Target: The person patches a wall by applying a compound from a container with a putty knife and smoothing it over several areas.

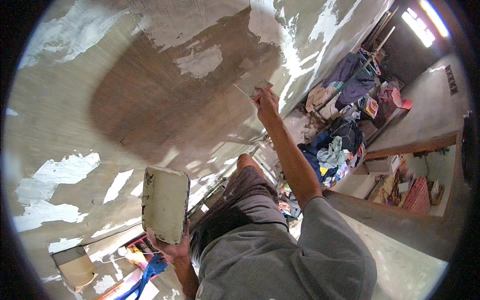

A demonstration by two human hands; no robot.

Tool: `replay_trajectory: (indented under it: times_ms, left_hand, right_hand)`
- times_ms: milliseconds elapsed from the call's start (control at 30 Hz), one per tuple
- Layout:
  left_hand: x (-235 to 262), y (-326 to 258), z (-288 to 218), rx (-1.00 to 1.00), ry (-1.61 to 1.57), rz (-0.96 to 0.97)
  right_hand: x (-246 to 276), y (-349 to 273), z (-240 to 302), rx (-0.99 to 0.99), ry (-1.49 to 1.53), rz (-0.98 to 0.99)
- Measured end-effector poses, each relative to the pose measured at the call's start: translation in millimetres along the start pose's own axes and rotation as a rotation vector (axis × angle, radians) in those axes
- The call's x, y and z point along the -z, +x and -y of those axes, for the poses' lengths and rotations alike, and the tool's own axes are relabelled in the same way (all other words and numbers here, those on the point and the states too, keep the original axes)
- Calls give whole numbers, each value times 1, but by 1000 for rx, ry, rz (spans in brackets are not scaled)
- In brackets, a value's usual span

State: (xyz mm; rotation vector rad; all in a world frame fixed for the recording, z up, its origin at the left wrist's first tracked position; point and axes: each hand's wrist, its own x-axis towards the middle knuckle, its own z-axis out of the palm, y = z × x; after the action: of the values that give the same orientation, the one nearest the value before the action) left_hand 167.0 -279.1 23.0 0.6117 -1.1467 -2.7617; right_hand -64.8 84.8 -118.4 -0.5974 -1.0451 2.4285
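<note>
In my right hand point(267, 105) is a wide putty knife point(248, 84), its thin blade laid flat to the wall and a bit of orange handle showing between my fingers. The grey-brown wall point(165, 105) bears several ragged white patches of filler, one point(200, 61) just left of the blade. Lower down, my left hand point(172, 246) grips the bottom end of a shallow rectangular tray point(166, 202). This tray is off-white, with dark chips and smears along its rim. Its inside faces me and looks nearly bare.
Heaped clothes point(332, 150) and hanging garments point(345, 82) fill the right side. Past them, a wall recess point(400, 182) holds assorted goods. At lower left are an open cardboard box point(75, 267) and a blue cloth point(147, 275). My shadow darkens the wall's middle.
</note>
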Motion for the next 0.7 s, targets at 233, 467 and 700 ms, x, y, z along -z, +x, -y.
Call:
replay_trajectory:
  times_ms: [233, 467, 700]
  left_hand:
    - [45, 16, 6, -414, 713, 50]
    - [-7, 7, -15, 75, -152, -24]
    - [15, 13, -14, -11, 123, -94]
  right_hand:
    - [-56, -18, 45, 109, 50, -60]
    - [-50, -43, 94, 199, 93, -17]
    - [-49, -97, -2, 227, -71, 9]
